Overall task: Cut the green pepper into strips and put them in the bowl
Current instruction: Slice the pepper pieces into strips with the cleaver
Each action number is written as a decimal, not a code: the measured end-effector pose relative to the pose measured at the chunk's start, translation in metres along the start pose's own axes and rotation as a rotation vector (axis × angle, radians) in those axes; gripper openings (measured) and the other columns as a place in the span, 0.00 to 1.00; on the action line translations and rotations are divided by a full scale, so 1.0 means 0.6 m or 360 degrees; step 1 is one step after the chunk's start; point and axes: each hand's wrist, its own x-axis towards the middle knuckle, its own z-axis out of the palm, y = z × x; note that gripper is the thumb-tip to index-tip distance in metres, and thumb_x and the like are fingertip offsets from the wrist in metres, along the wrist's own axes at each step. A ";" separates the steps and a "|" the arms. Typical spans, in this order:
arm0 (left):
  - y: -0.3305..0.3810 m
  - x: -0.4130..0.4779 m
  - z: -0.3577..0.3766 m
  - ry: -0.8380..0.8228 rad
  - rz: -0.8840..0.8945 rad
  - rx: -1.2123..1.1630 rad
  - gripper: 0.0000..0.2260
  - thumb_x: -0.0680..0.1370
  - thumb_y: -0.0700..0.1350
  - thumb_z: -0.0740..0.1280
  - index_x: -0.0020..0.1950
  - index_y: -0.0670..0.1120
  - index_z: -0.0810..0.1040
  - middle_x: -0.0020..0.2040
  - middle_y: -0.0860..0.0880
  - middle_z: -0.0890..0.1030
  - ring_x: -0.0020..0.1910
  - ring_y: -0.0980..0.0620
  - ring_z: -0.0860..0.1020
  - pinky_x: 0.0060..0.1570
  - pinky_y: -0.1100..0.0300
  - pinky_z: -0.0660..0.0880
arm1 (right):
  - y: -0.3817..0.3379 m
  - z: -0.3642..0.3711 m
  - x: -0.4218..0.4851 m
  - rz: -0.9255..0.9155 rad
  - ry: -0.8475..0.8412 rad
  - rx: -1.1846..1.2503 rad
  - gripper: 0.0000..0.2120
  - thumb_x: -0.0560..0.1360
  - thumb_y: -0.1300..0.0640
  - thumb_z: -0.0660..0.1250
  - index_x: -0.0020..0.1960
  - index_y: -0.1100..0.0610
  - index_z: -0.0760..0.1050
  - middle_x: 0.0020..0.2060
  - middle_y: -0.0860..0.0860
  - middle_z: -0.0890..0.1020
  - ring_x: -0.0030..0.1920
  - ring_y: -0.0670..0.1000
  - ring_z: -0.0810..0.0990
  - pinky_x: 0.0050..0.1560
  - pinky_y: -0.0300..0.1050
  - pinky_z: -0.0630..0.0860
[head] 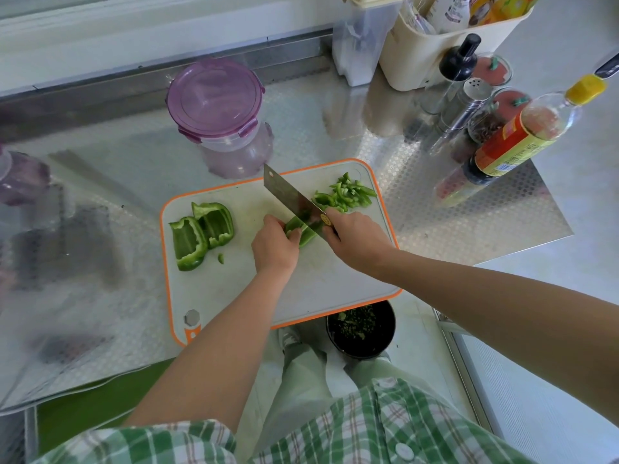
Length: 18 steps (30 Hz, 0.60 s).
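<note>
Pinning pepper piece [305, 240] mid cutting board [234, 289] with curled left hand [276, 251]; gripping cleaver [288, 193] in right hand [355, 242], blade on piece; piled strips [348, 194] at far right corner, two uncut chunks [202, 234] at left

Countertop [435, 195]: sheet metal, bright and reflective, embossed with a fine honeycomb grain.
Cutting board [234, 289]: white plastic, matt, scuffed; orange rim.
Cleaver [288, 192]: metal blade, dull grey sheen.
Green pepper pieces [187, 242]: smooth, glossy skin.
Far container [217, 115]: clear plastic, translucent purple lid.
Far-right shaker [464, 105]: polished metal.
Shirt [385, 426], near: soft checked cloth.
</note>
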 end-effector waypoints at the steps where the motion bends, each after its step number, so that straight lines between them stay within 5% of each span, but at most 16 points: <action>1: 0.000 0.001 0.001 0.0000 -0.0012 -0.0010 0.11 0.77 0.51 0.66 0.50 0.45 0.69 0.43 0.43 0.83 0.42 0.41 0.81 0.44 0.52 0.75 | 0.000 0.000 0.000 -0.0001 0.0004 -0.0004 0.06 0.81 0.54 0.55 0.46 0.55 0.61 0.28 0.50 0.67 0.29 0.55 0.68 0.26 0.45 0.56; 8: 0.005 0.005 0.002 0.0029 -0.0080 -0.0021 0.10 0.77 0.52 0.66 0.47 0.46 0.71 0.44 0.45 0.83 0.43 0.42 0.80 0.40 0.57 0.66 | 0.000 -0.003 0.000 0.0004 0.0004 -0.0013 0.06 0.81 0.56 0.54 0.45 0.54 0.60 0.28 0.50 0.66 0.27 0.50 0.64 0.26 0.44 0.54; 18: 0.008 0.014 0.004 0.0043 -0.0119 -0.0057 0.09 0.76 0.51 0.67 0.47 0.47 0.72 0.42 0.45 0.83 0.43 0.44 0.81 0.40 0.58 0.67 | 0.003 -0.003 0.005 0.0001 -0.0033 -0.0041 0.06 0.81 0.56 0.54 0.46 0.54 0.60 0.28 0.50 0.66 0.27 0.50 0.64 0.26 0.44 0.55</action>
